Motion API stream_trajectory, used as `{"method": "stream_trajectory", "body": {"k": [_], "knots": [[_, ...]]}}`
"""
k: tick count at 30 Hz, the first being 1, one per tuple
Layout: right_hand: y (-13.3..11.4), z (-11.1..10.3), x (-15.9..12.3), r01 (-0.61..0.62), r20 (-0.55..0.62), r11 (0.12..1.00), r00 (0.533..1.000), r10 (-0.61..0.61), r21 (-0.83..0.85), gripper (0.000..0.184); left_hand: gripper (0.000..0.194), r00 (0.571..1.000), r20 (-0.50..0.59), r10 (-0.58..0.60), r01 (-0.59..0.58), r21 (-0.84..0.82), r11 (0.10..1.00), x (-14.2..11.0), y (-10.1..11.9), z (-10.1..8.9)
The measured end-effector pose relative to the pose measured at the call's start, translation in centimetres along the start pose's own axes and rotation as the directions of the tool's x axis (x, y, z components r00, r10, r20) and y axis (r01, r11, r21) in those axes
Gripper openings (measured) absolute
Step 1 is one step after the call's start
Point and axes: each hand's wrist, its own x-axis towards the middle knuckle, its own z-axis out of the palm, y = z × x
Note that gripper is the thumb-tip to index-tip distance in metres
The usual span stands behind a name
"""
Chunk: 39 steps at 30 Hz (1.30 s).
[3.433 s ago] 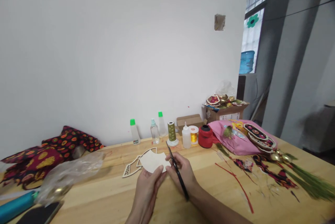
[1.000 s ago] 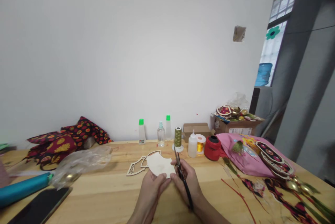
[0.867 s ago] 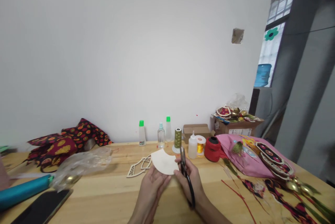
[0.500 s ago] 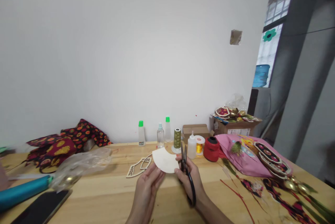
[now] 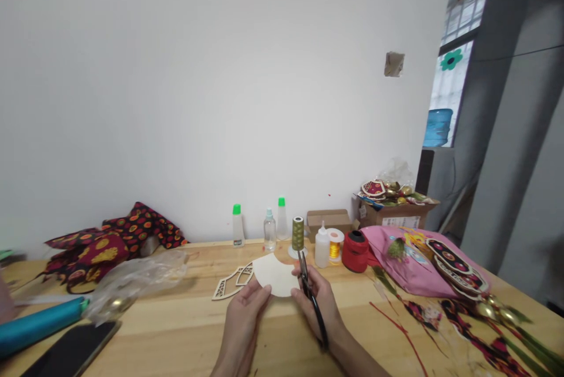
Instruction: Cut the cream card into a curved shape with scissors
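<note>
A cream fan-shaped piece of paper or card (image 5: 274, 276) is held up between both hands above the table. My left hand (image 5: 243, 313) pinches its lower left edge, thumb on top. At its right edge, the thumb and fingers of my right hand (image 5: 321, 300) grip it too. That hand also carries black-handled scissors (image 5: 314, 300), blades pointing up and away; whether the blades are fully closed is hard to make out. Just left of the card, a thin wooden cut-out frame (image 5: 227, 284) with lattice ends lies on the wood, partly covered by the card.
Behind the hands stand green-capped bottles (image 5: 238, 227), an olive thread spool (image 5: 298, 235), a white squeeze bottle (image 5: 322, 248) and a red thread cone (image 5: 355, 252). A pink bag (image 5: 396, 271) with ornaments lies right. Patterned fabric (image 5: 106, 248), a plastic bag (image 5: 136, 277) and a phone (image 5: 73, 350) lie left.
The card has been lowered slightly and shifted a little left, tilting differently in both hands. The scissors have moved slightly left and down with my right hand.
</note>
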Motion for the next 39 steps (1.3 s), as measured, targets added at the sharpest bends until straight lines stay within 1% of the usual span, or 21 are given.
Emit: {"method": "stream_trajectory", "body": {"k": [3,6,10,16,21,23,26,30,33,36,39], "knots": [[0.2,-0.2,-0.1,0.022,0.001,0.999,1.0,-0.022,-0.031,0.023,0.029,1.0,0.02,-0.016,0.016,0.012,1.0,-0.1,0.0,0.1],[0.4,-0.3,-0.2,0.018,0.007,0.997,1.0,-0.018,-0.076,0.023,0.029,0.999,0.034,-0.036,0.036,0.014,0.999,-0.1,0.0,0.1],[0.4,-0.2,-0.2,0.025,0.01,0.992,1.0,-0.024,-0.121,0.024,0.026,0.998,0.03,-0.047,0.047,0.014,0.999,-0.1,0.0,0.0],[-0.1,-0.2,-0.1,0.01,0.007,0.999,1.0,-0.01,-0.042,0.023,0.028,0.999,0.041,-0.007,0.009,-0.04,0.999,-0.5,0.2,0.2],[-0.2,-0.6,0.0,0.007,0.027,1.0,1.0,-0.007,-0.021,0.024,0.016,0.997,-0.058,0.06,-0.066,-0.112,0.992,0.1,0.6,-0.3],[0.0,-0.7,0.0,0.016,0.053,0.999,0.999,-0.014,-0.033,0.023,0.014,0.994,-0.075,0.077,-0.086,-0.126,0.988,0.3,0.8,-0.4],[0.3,-0.8,-0.1,0.054,0.11,0.992,0.993,-0.041,-0.114,0.024,0.014,0.993,-0.077,0.086,-0.095,-0.12,0.988,0.2,1.0,-0.3],[0.5,-0.9,-0.4,0.171,0.193,0.946,0.974,-0.12,-0.276,0.027,0.024,0.993,-0.084,0.084,-0.091,-0.076,0.993,-0.1,1.0,-0.3],[0.5,-0.9,-0.4,0.204,0.201,0.922,0.969,-0.143,-0.328,0.029,0.028,0.991,-0.109,0.071,-0.075,-0.035,0.997,0.0,0.8,-0.5],[0.6,-1.0,-0.3,0.18,0.181,0.94,0.975,-0.131,-0.288,0.027,0.027,0.991,-0.117,0.062,-0.064,-0.02,0.998,0.4,0.6,-0.7],[1.0,-1.1,-0.1,0.145,0.159,0.961,0.981,-0.109,-0.234,0.027,0.026,0.994,-0.096,0.061,-0.064,-0.027,0.998,0.5,0.6,-0.7]]}}
